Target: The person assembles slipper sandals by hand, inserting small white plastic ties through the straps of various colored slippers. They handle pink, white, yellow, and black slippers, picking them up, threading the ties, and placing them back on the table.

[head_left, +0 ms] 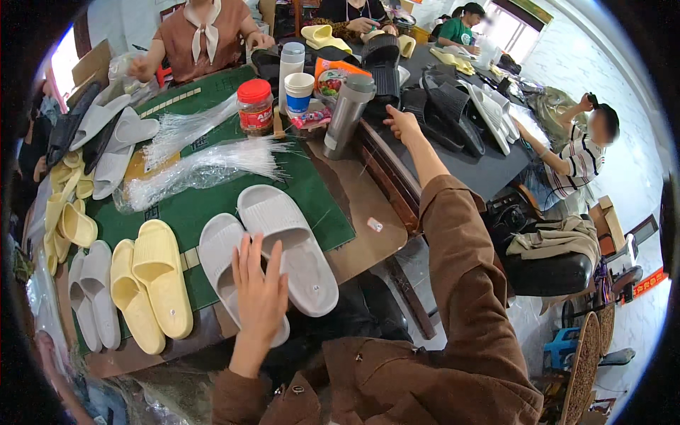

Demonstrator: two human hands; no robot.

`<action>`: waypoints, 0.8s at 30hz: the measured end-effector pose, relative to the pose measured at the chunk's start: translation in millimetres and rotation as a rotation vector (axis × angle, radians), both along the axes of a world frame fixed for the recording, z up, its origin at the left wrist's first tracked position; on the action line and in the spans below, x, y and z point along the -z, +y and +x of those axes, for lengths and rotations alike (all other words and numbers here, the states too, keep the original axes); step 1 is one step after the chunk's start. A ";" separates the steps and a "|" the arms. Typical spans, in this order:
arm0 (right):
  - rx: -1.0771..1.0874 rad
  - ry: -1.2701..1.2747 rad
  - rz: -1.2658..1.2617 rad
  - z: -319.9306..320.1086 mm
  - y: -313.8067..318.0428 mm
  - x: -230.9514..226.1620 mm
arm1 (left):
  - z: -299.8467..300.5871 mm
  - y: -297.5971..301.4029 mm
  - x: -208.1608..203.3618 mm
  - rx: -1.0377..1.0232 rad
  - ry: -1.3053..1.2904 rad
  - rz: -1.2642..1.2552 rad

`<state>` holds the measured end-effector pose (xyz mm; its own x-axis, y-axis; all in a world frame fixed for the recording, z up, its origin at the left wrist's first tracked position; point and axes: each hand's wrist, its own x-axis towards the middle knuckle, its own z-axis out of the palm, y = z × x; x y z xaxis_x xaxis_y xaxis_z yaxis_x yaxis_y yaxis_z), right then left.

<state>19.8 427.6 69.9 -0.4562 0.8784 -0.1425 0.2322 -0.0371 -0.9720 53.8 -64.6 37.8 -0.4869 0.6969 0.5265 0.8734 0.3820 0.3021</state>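
My left hand lies over a pair of light grey slide slippers at the table's near edge, fingers stretched and spread. Its fingertips are at the inner sides of the left grey slipper and the right grey slipper; whether they press on them I cannot tell. My right hand reaches far forward over the dark table, its fingers apart and pointing at a black slide slipper. Nothing shows in that hand. A pair of yellow slippers and a smaller grey pair stand left of my left hand.
Bundles of clear plastic ties lie on the green mat. A red-lidded jar, a paper cup and a steel flask stand by my right arm. More black slippers fill the dark table. Several people sit around.
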 end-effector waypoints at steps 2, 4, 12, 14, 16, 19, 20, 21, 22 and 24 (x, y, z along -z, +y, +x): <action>0.088 -0.017 -0.031 -6.1 6.4 -2.2 | 15.1 -4.1 5.6 -0.029 -0.103 0.021; 0.151 0.059 -0.101 -8.2 7.6 -2.8 | 25.5 -9.3 6.7 -0.074 -0.178 0.012; 0.142 0.594 -0.240 48.5 13.0 -21.2 | 20.1 -6.4 19.6 -0.120 -0.264 -0.061; 0.131 0.627 -0.203 69.2 1.8 -27.5 | 15.5 -3.8 29.5 -0.137 -0.182 -0.094; 0.065 0.688 -0.097 90.0 -23.1 -34.3 | 14.8 -3.5 32.3 -0.205 -0.132 -0.096; 0.097 0.676 0.142 137.2 -68.4 -49.0 | 9.4 12.5 38.8 -0.264 -0.127 -0.089; -0.046 0.681 0.121 157.8 -83.3 -54.5 | 10.6 13.5 36.0 -0.290 -0.163 -0.084; -0.094 0.835 -0.053 183.0 -74.2 -53.9 | 9.6 17.9 36.8 -0.282 -0.062 -0.062; -0.054 0.776 -0.036 191.7 -84.2 -55.0 | 9.9 19.2 39.0 -0.302 -0.097 -0.071; -0.182 0.785 -0.084 215.7 -95.6 -52.3 | 5.9 23.4 43.5 -0.305 -0.084 -0.011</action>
<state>235.5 331.9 122.2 -0.5852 0.7815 0.2164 -0.5069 -0.1443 -0.8498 59.6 -41.2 -5.7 -0.7155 0.5175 0.4693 0.6905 0.6260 0.3625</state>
